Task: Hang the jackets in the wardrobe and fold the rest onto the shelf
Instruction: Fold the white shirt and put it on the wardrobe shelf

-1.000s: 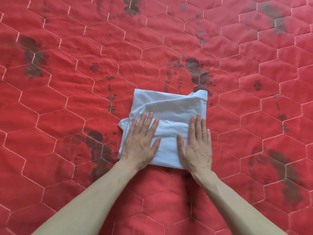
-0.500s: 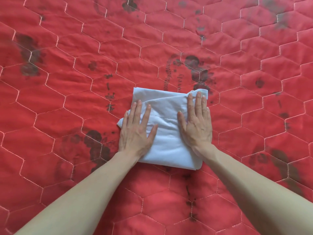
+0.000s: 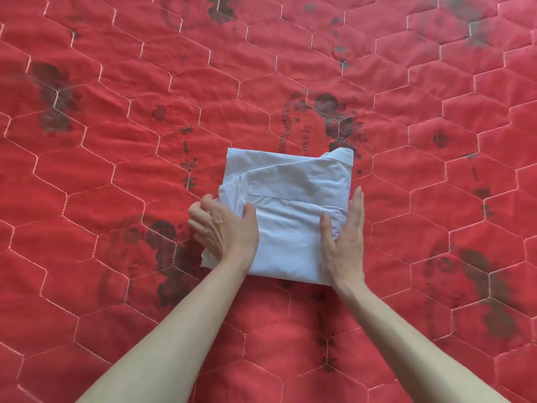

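Observation:
A pale blue folded shirt [image 3: 293, 205] lies as a compact square on the red quilt, its collar at the far right corner. My left hand [image 3: 225, 231] is at the shirt's left edge, fingers curled round the cloth and thumb on top. My right hand [image 3: 345, 234] stands edge-on against the right edge. Its fingers lie straight along the side and its thumb rests on top of the cloth. No jacket, wardrobe or shelf is in view.
A red quilted bedcover [image 3: 116, 141] with hexagon stitching and dark floral prints fills the whole view and carries the shirt. Nothing else lies on it around the shirt.
Both hands were pressing flat on top of the shirt. They have slid outward to its left and right edges, and the left fingers have curled round the cloth.

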A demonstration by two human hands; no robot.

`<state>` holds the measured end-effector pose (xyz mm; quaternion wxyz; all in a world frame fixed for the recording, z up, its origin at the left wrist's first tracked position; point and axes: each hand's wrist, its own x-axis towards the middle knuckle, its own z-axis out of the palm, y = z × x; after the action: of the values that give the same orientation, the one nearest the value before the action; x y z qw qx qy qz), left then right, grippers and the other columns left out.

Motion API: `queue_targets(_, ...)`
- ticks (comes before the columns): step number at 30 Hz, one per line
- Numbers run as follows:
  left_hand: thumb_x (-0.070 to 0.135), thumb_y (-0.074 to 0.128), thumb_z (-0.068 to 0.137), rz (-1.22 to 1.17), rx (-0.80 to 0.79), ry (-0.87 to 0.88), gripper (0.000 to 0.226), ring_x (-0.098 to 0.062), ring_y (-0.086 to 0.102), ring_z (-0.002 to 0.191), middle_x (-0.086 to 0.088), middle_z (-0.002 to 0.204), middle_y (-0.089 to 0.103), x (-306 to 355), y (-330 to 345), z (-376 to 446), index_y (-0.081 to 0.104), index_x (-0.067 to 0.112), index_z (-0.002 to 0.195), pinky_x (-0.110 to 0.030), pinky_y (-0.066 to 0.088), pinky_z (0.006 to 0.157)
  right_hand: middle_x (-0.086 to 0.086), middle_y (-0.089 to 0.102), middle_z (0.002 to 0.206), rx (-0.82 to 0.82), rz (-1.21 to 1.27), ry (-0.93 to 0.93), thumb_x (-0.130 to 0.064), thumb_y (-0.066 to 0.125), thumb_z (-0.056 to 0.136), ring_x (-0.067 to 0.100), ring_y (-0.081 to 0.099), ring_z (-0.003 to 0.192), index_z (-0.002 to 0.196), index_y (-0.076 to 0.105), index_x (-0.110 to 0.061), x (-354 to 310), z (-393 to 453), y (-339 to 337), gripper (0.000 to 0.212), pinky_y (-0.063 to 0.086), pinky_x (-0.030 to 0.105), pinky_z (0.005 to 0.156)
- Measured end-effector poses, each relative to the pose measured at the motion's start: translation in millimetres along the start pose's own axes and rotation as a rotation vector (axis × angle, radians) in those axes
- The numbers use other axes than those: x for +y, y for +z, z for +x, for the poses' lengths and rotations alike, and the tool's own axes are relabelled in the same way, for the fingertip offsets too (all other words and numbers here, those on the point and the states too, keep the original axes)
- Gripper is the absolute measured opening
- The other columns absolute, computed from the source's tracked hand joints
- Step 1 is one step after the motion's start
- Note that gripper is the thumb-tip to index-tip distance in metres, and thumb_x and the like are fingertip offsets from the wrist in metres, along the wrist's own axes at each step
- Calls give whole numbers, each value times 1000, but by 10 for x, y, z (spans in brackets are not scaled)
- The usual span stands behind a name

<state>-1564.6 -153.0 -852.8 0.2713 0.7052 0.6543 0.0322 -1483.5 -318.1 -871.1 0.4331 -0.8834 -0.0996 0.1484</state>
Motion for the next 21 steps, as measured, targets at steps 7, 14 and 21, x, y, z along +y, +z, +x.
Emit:
queue_targets(7,39,75,89,-77,-158,-20,63,-41,56,123,-19,134,55,41,-133,54,40,7,132,-48,46,98,-8,63,121,42,205,320,-34,78,89,5,64,101,151,45,-26,-86,54,-218,70,51,28,92)
queue_targets(14,28,75,90,-342,-545,-11,12,-23,76,92,1,93,77,-95,-344,222,73,17,87,-38,63,79,1,80,105,-326,466,453,-29,81,88,20,77,97,110,74,-22,-111,277,-394,24,64,34,80)
queue_targets(21,26,70,97,-364,-617,189,8,-8,72,92,8,103,76,-346,-615,-31,72,21,102,-27,57,75,3,80,106,-375,489,346,-24,77,93,22,78,97,113,72,-21,-222,-5,-585,21,64,36,72)
